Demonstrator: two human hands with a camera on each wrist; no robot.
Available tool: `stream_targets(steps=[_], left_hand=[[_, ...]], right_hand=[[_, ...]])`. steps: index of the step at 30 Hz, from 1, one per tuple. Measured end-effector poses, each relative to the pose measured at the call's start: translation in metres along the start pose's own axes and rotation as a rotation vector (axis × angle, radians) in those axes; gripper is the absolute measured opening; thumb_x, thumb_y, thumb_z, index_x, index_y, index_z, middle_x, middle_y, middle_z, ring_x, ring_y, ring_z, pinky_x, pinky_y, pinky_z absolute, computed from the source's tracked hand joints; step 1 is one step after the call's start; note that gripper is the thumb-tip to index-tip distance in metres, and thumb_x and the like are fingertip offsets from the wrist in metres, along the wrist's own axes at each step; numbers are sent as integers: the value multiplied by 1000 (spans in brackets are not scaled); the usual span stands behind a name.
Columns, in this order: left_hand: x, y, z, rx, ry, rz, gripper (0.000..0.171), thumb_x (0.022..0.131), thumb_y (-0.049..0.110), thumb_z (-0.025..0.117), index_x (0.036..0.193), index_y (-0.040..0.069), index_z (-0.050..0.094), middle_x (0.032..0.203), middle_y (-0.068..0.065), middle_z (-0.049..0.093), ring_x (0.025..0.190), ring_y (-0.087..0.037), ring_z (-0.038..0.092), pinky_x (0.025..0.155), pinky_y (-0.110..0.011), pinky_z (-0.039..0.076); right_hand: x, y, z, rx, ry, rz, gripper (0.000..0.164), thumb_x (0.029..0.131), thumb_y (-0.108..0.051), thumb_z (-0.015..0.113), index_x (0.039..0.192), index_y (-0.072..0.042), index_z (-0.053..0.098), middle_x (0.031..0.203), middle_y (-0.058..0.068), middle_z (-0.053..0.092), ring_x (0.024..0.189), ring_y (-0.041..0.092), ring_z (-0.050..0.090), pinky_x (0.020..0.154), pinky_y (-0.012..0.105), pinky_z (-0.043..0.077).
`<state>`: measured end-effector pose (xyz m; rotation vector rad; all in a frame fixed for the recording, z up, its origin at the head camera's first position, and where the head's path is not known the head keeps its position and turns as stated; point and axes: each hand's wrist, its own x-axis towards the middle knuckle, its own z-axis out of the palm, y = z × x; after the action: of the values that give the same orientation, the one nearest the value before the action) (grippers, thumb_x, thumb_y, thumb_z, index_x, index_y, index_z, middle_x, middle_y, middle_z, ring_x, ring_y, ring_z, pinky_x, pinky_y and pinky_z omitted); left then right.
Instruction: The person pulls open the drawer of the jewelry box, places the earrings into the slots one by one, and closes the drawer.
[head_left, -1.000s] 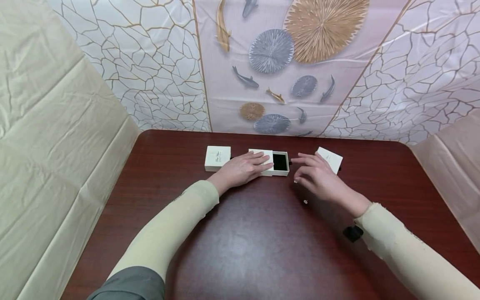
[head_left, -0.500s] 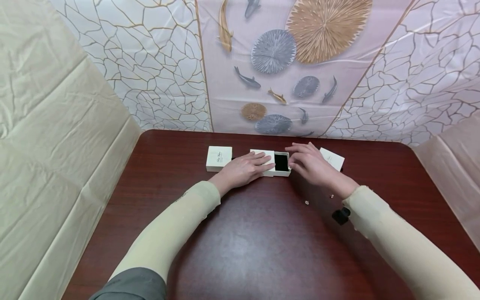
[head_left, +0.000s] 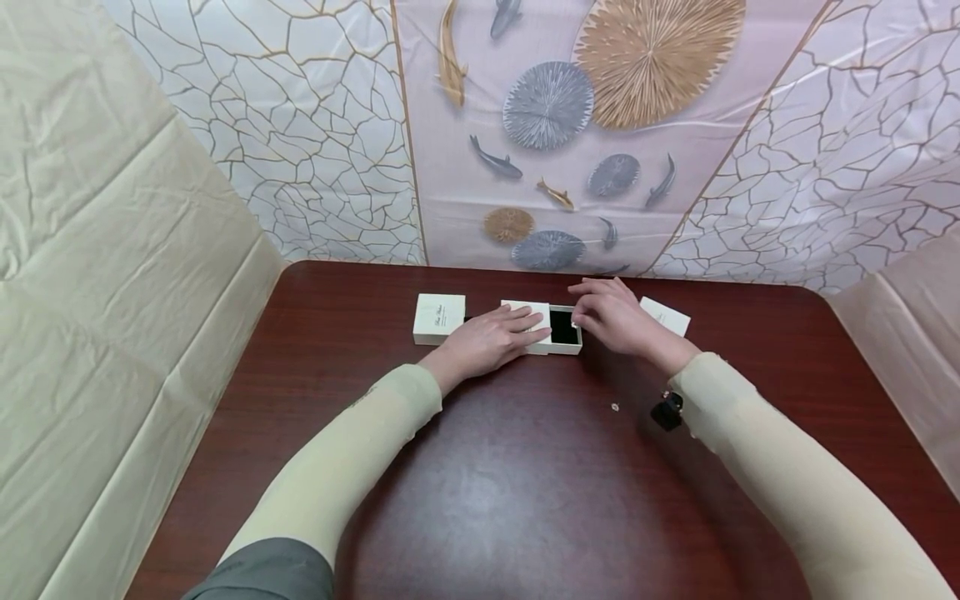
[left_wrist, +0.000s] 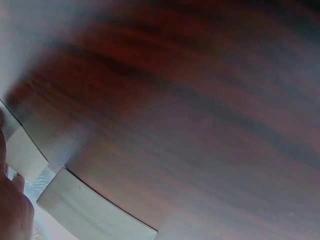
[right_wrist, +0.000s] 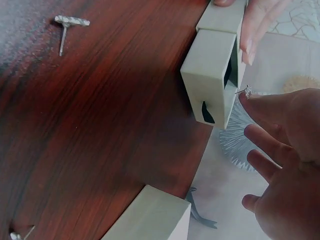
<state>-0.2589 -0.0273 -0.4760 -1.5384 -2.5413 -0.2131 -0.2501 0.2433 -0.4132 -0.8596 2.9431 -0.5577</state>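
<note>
A small white drawer box [head_left: 525,307] lies near the far side of the table, its tray slid out to the right and showing a black lining [head_left: 562,329]. My left hand [head_left: 489,340] rests on the box's sleeve with its fingers stretched over the top. Between thumb and forefinger my right hand [head_left: 609,321] pinches a sparkling stud earring [right_wrist: 247,91], right at the tray's opening. Its other fingers are spread apart. On the table nearer to me lies a second stud earring [head_left: 615,407], and a third stud [right_wrist: 17,235] shows at the lower left edge of the right wrist view.
One closed white box [head_left: 439,315] with printed lettering stands left of the drawer box. Another white box [head_left: 666,315] lies at an angle behind the right hand. Patterned cloth [head_left: 547,167] hangs along the table's far edge.
My right hand has moved left with the earring, from beside the box to over the open tray. The left hand has stayed on the sleeve.
</note>
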Motion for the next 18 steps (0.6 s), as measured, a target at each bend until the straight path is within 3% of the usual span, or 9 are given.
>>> stream_targets(steps=[9,18], left_hand=[[-1,0,1,2,9,-4,46,111,24,61,157,20,57,163,-8,51,155,-27,43,128,-46,33],[-1,1,2,-2,9,-15,48,111,25,61,158,21,55,163,-7,50,155,-25,42,128,-45,33]], right_hand=[[12,5,7,-27,14,21,14,103,-6,66,94,-2,76,148,28,60,149,51,41,123,71,23],[18,7,12,-42,-16,58,15,104,-7,65,93,-4,75,151,26,58,151,49,38,125,74,17]])
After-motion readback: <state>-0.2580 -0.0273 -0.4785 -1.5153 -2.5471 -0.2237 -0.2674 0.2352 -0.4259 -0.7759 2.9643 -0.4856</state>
